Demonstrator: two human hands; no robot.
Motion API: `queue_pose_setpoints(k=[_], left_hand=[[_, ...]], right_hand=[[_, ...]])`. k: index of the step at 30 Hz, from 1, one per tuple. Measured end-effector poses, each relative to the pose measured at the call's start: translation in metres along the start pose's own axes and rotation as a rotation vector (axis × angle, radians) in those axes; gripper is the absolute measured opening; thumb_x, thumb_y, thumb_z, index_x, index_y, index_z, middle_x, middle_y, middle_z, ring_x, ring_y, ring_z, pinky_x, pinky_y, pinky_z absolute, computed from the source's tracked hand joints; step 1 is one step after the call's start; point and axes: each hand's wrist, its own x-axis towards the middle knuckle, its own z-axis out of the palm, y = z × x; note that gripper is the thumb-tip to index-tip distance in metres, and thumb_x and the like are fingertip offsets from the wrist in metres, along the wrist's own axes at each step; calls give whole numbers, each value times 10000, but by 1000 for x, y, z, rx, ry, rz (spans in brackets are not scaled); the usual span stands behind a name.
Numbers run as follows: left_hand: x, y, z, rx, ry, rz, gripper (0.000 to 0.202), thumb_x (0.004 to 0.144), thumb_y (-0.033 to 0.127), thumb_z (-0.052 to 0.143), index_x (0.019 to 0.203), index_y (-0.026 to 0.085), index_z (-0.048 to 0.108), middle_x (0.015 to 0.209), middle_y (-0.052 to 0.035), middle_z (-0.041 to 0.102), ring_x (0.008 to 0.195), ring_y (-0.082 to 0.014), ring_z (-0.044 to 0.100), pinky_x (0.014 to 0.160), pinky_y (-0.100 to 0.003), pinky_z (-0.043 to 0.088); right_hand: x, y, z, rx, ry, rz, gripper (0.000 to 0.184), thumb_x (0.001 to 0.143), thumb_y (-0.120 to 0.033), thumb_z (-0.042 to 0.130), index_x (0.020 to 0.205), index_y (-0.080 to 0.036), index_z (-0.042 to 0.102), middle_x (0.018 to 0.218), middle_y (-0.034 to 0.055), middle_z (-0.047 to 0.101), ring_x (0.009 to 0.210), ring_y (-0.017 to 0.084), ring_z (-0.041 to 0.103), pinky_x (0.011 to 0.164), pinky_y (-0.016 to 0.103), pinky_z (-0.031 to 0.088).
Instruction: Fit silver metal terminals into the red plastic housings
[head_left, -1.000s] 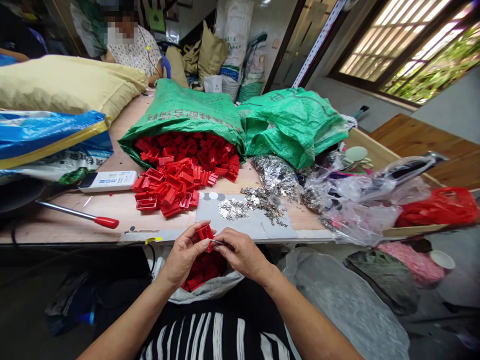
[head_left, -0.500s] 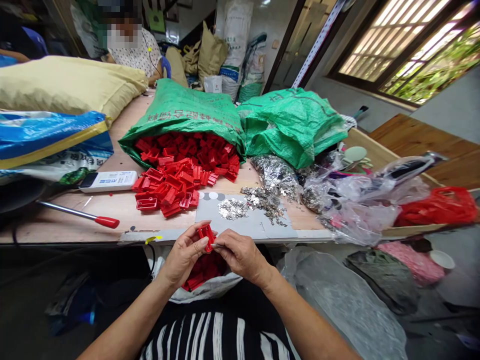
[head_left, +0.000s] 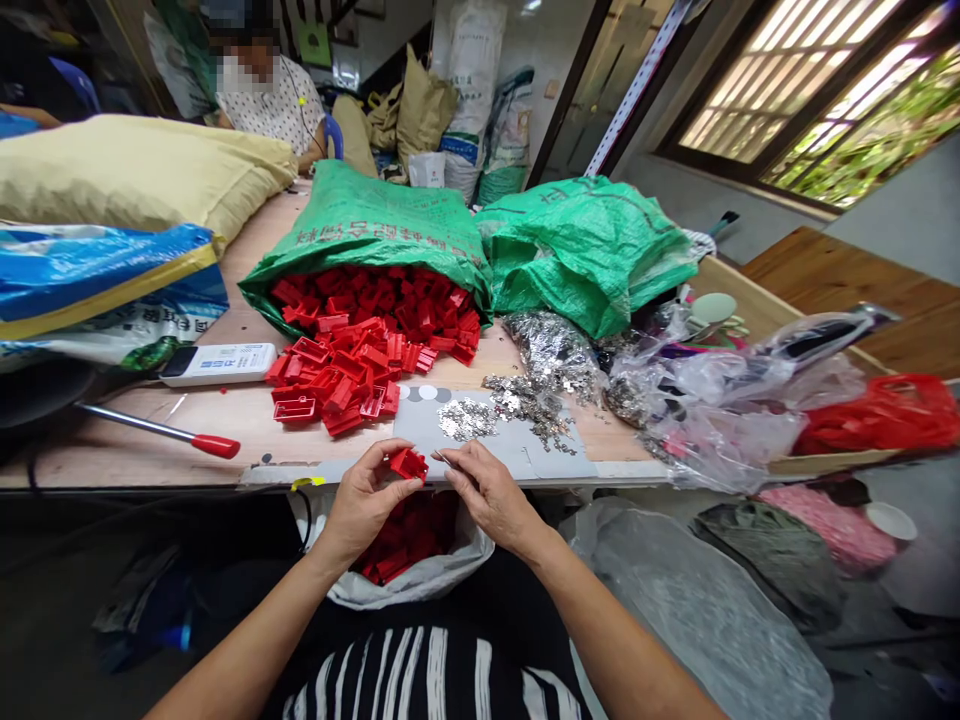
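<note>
Between its thumb and fingers, my left hand (head_left: 373, 500) grips a small red plastic case (head_left: 409, 464) above the table's front edge. My right hand (head_left: 489, 492) is just to its right, fingers pinched on a small metal piece (head_left: 442, 457) whose exact kind I cannot make out. A narrow gap separates that piece from the red case. Below both hands, a white sack (head_left: 465, 562) in my lap holds more red cases (head_left: 401, 535). Small silvery metal plates (head_left: 466, 419) lie in a flat pile on a grey sheet (head_left: 420, 440) just beyond my hands.
Red cases (head_left: 337, 380) spill from a green sack (head_left: 382, 210). A second green sack (head_left: 585, 240) and a plastic bag of metal parts (head_left: 555, 345) lie at right. A red-tipped lever (head_left: 214, 445) juts out at left. Someone in a dotted top (head_left: 274, 110) sits across the table.
My right hand has drawn away from the red case with the metal piece, opening a gap. My left hand has tilted the case and moved slightly left.
</note>
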Motion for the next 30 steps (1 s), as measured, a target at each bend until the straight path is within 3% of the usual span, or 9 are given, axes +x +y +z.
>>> queue_pose_setpoints(k=[4, 7, 10, 21, 26, 30], left_hand=[[10, -1, -9, 380, 21, 171, 322, 694, 209, 723, 1008, 230, 655, 973, -27, 682, 898, -196, 624, 848, -298, 452], [16, -1, -12, 528, -6, 226, 323, 697, 198, 710, 1013, 239, 658, 937, -19, 689, 866, -193, 620, 821, -293, 445], [19, -2, -13, 539, -42, 221, 318, 699, 208, 700, 1013, 245, 660, 911, -15, 692, 829, -190, 620, 790, -286, 446], [26, -1, -17, 493, -90, 194, 377, 659, 155, 690, 1019, 268, 685, 920, -6, 713, 828, -193, 625, 809, -287, 449], [27, -2, -17, 486, -79, 180, 396, 653, 130, 689, 1016, 285, 707, 958, -18, 729, 901, -230, 638, 922, -344, 427], [26, -2, -15, 527, -62, 179, 363, 663, 145, 692, 1000, 279, 710, 985, -27, 728, 893, -236, 648, 889, -342, 443]], right_hand=[[3, 4, 3, -98, -40, 63, 281, 880, -176, 546, 1158, -194, 587, 877, 41, 625, 813, 162, 581, 762, 286, 447], [6, 5, 4, -156, -55, 64, 202, 868, -177, 561, 1058, -192, 627, 870, 38, 654, 801, 158, 598, 748, 275, 447], [9, 5, 6, -180, -64, 28, 159, 864, -160, 560, 988, -192, 653, 905, 49, 655, 844, 158, 601, 767, 268, 453], [13, 10, 11, -222, -98, -17, 184, 876, -150, 540, 1009, -205, 655, 955, 56, 646, 886, 156, 612, 800, 269, 474], [16, 7, 9, -246, -124, 8, 180, 876, -141, 535, 984, -210, 662, 942, 53, 645, 876, 162, 619, 780, 266, 479], [16, -2, 16, -337, -141, 74, 168, 885, -147, 516, 972, -206, 648, 919, 59, 635, 852, 177, 625, 744, 269, 484]])
